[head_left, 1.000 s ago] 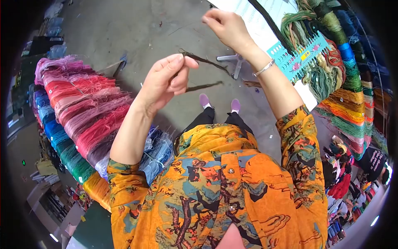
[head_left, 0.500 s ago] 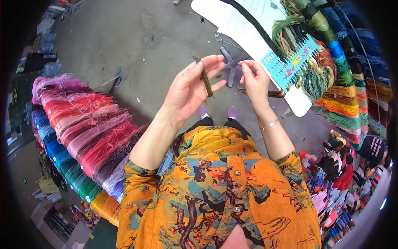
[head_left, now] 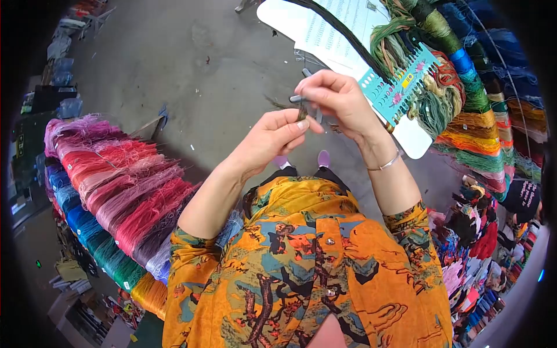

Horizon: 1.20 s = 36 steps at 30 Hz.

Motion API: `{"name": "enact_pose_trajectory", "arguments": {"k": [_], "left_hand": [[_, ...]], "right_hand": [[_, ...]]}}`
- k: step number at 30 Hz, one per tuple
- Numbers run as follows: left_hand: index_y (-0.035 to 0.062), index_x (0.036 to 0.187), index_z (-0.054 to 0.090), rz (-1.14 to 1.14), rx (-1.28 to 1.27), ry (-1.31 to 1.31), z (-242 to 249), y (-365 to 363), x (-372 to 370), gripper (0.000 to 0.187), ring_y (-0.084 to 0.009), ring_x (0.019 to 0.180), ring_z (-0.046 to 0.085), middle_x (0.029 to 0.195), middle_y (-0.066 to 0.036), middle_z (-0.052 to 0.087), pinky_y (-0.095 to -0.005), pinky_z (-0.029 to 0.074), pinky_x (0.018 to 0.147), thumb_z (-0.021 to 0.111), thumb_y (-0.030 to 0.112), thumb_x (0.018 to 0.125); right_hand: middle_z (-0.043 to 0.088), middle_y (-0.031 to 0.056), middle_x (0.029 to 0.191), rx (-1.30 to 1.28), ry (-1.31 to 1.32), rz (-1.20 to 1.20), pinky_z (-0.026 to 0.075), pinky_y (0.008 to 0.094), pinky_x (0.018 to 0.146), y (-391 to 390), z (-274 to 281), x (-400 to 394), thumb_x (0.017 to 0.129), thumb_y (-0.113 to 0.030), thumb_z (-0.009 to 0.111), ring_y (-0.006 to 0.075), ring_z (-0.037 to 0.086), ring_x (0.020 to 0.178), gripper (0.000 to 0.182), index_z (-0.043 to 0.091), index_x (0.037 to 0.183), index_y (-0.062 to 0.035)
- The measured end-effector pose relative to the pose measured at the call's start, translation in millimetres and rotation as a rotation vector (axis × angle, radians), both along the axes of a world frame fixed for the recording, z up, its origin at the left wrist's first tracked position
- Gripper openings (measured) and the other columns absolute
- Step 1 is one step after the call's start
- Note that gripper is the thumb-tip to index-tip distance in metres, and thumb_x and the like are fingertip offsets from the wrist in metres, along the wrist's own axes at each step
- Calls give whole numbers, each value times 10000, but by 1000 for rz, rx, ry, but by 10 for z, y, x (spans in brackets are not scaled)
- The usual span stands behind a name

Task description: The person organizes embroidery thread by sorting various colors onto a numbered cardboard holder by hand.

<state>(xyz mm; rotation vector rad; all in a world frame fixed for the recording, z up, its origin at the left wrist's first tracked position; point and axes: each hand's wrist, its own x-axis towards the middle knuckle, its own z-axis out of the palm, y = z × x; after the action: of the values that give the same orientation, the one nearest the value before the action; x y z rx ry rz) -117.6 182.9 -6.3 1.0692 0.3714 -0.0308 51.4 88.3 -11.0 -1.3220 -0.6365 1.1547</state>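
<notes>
Between my two hands, in front of my body, is a small bundle of dark olive thread, with loose ends sticking out to the left. My left hand pinches its lower part between thumb and fingers. Close above and to the right, my right hand has its fingertips pressed together at the top of the bundle; they are slightly blurred, and what they grip is hard to make out. A teal card with notched edges lies on the white board to the right, with green, red and cream threads through it.
Rows of coloured skeins hang at the left and the right. A white board with printed paper is at the upper right, with a long dark skein across it. Bundled threads fill the lower right.
My left hand has closed from an open palm and now pinches the olive thread. My right hand has moved left and up to meet it. The view has shifted slightly.
</notes>
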Motion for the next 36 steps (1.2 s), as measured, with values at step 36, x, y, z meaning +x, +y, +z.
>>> {"name": "enact_pose_trajectory", "arguments": {"k": [36], "left_hand": [[117, 924, 568, 697, -391, 277, -1582, 2096, -2714, 175, -44, 381, 199, 515, 78, 268, -209, 156, 343, 455, 220, 1008]], "right_hand": [[291, -4, 592, 92, -143, -990, 191, 243, 435, -1492, 1992, 3925, 982, -67, 506, 105, 231, 476, 99, 556, 989, 18]]}}
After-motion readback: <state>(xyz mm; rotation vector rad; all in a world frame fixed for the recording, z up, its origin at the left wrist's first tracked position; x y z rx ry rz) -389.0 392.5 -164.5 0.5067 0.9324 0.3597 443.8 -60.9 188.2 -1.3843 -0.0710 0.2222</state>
